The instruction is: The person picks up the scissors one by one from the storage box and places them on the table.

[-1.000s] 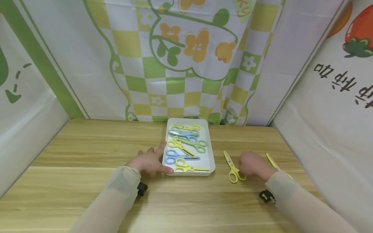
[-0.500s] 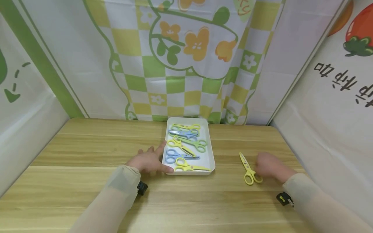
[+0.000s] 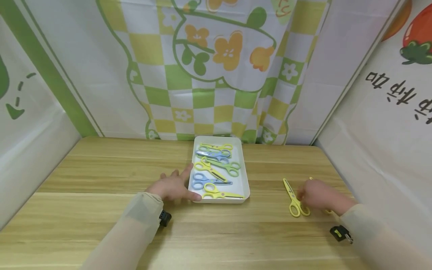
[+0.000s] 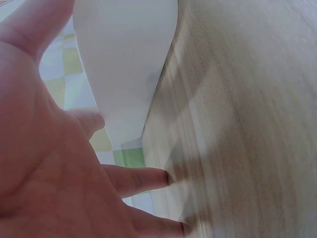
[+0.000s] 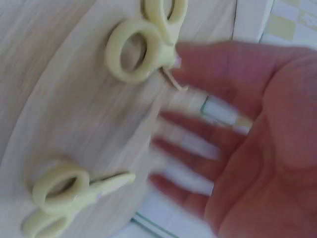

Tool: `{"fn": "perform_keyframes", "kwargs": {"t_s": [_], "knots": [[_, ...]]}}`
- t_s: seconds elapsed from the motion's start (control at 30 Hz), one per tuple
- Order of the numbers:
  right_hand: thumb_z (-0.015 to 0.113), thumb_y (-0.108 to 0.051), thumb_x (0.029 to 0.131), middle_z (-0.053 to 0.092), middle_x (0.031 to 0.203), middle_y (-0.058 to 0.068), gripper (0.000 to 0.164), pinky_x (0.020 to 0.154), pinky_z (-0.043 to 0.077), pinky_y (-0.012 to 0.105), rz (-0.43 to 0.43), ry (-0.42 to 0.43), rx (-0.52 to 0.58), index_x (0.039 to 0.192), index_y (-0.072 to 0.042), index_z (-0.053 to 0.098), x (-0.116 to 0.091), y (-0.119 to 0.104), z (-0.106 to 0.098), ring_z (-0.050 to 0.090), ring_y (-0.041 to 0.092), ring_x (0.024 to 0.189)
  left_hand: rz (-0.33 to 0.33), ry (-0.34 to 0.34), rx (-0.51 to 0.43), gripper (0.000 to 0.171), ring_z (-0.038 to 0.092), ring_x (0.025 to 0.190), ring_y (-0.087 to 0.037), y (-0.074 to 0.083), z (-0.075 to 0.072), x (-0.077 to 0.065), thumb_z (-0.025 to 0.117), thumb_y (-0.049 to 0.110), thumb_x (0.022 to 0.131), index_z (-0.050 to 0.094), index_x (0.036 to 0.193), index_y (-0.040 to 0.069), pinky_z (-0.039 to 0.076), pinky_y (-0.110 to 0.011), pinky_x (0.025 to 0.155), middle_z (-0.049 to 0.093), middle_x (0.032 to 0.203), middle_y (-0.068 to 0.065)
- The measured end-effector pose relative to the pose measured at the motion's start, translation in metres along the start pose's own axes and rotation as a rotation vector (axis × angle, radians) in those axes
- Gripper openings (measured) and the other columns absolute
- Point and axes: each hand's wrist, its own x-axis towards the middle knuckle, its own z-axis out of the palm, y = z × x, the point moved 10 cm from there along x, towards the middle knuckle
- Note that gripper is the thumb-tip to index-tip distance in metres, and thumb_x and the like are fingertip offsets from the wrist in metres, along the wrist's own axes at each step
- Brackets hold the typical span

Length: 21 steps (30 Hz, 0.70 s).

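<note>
In the head view a white tray holds several yellow, blue and green scissors. Along its left side rests my left hand, fingers spread, thumb at the near corner. The left wrist view has those fingers reaching along the tray's wall. My right hand, to the right of the tray, pinches a yellow pair of scissors near the pivot, handles toward me. The index fingertip is hidden in the right wrist view; the other fingers extend. A second yellow pair lies on the table, mostly covered by the hand in the head view.
The wooden table runs back to a checked cloth. White printed panels stand to the left and right, the right panel near my right hand.
My right hand has moved to the right with the yellow scissors, coming over the second yellow pair at the table's right. My left hand and the tray stay in place.
</note>
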Motion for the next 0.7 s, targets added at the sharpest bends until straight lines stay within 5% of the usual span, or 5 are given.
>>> {"fn": "perform_keyframes", "kwargs": {"t_s": [0.13,0.4,0.7], "knots": [[0.078,-0.007,0.069,0.071,0.105,0.007,0.037,0.088,0.051,0.051,-0.063,-0.008,0.037,0.106,-0.006,0.075,-0.001,-0.008,0.001,0.065,0.032,0.1,0.009,0.012,0.007,0.13,-0.008,0.134,-0.068,0.001,-0.001,-0.002,0.078,0.069,0.069,-0.003,0.161,0.025,-0.004,-0.081,0.099,0.001,0.157,-0.038],[0.079,-0.001,0.071,0.052,0.073,-0.011,0.026,0.06,0.043,0.031,-0.143,0.029,0.01,0.093,-0.013,0.072,-0.001,-0.014,0.006,0.045,0.007,0.065,0.001,0.004,0.013,0.13,-0.009,0.135,-0.066,0.0,0.0,-0.001,0.078,0.069,0.07,-0.004,0.161,0.026,-0.005,-0.079,0.101,0.0,0.158,-0.036],[0.079,0.0,0.072,0.057,0.077,-0.006,0.029,0.065,0.048,0.036,0.005,-0.03,0.085,0.099,-0.007,0.072,-0.004,0.009,0.01,0.052,0.013,0.071,-0.006,0.003,0.017,0.132,-0.009,0.135,-0.065,-0.004,0.002,0.004,0.078,0.071,0.067,-0.006,0.161,0.029,-0.005,-0.08,0.099,-0.001,0.159,-0.033]]}}
